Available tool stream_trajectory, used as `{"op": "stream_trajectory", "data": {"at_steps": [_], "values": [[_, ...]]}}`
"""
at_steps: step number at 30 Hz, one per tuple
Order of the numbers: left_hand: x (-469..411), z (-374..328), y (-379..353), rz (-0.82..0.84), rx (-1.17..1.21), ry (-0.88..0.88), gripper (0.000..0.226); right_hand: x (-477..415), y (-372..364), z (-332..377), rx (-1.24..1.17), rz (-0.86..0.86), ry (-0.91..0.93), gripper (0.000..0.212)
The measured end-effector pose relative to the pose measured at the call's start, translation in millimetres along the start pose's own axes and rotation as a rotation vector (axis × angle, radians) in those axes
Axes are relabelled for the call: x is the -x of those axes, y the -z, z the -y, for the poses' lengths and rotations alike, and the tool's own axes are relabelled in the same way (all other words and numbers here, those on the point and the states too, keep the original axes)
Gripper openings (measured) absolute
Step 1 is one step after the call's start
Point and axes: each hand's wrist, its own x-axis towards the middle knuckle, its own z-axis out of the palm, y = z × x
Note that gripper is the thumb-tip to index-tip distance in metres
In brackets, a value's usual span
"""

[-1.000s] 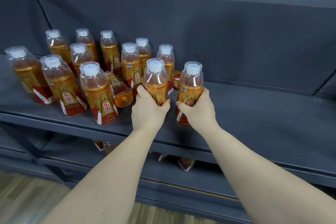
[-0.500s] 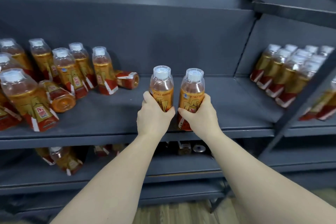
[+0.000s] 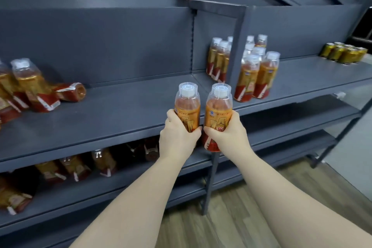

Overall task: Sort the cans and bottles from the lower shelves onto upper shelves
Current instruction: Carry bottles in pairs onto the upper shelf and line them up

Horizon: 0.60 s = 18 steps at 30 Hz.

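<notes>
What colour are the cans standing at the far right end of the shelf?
Gold. The cans show best in the head view, the only one available.

Two bare hands are held side by side in front of a dark grey metal shelf (image 3: 120,110). The left hand (image 3: 177,139) grips an upright clear plastic bottle of amber drink (image 3: 187,104). The right hand (image 3: 227,135) grips a second amber-drink bottle (image 3: 218,106) just beside it, to its right. Both bottles are before the shelf's front edge.

At the far left of the shelf stands a cluster of like bottles (image 3: 30,86), with one toppled bottle (image 3: 72,91) lying on its side to their right. A grey upright post (image 3: 236,46) rises behind the held bottles. On the adjoining shelf (image 3: 312,74) to the right stands another bottle group (image 3: 255,74), and further right sit gold metal cans (image 3: 344,53). Below, at left, the lower shelf (image 3: 112,189) holds more bottles (image 3: 80,165). A wooden plank floor (image 3: 231,217) lies beneath.
</notes>
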Motion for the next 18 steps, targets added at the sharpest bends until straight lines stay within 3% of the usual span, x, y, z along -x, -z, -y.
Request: {"op": "stream_trajectory", "data": {"at_steps": [7, 18], "values": [[31.5, -56.6, -64.3, 0.128, 0.014, -0.113, 0.066, 9.8, 87.8, -47.2, 0.056, -0.145, -0.078, 0.062], [13.0, -156.4, -184.4, 0.299, 0.045, -0.257, 0.076, -40.4, 201.8, -101.4, 0.080, -0.326, -0.170, 0.066]]}}
